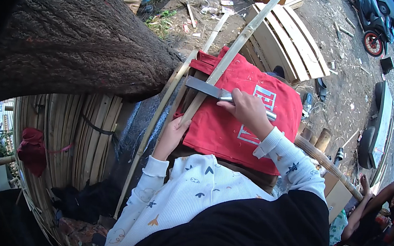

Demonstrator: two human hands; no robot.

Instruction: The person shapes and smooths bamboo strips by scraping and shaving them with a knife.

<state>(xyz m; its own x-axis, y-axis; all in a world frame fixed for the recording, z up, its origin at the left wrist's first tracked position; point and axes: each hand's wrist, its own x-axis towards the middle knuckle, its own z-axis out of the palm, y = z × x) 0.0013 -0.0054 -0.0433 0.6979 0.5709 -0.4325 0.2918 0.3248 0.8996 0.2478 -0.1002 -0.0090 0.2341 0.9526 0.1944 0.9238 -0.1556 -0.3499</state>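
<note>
A long bamboo strip (236, 48) runs slantwise over a red printed cloth (226, 119) that covers my lap. Its near end is gripped by my left hand (172, 136), with the fingers closed around it. Closed around the silver tubular handle of a broad-bladed knife (203, 87) is my right hand (250, 111). The dark, flat blade lies across the strip, a little beyond my left hand, and its tip points left. Whether the edge bites into the bamboo, I cannot tell.
A thick tree trunk (85, 39) leans in from the left above bundled bamboo slats (65, 143). Another narrow strip (151, 125) stands beside my left arm. Pale slats (290, 39) are stacked ahead. Farther right are a motorbike (375, 26), a long bench (378, 125) and another person (370, 213).
</note>
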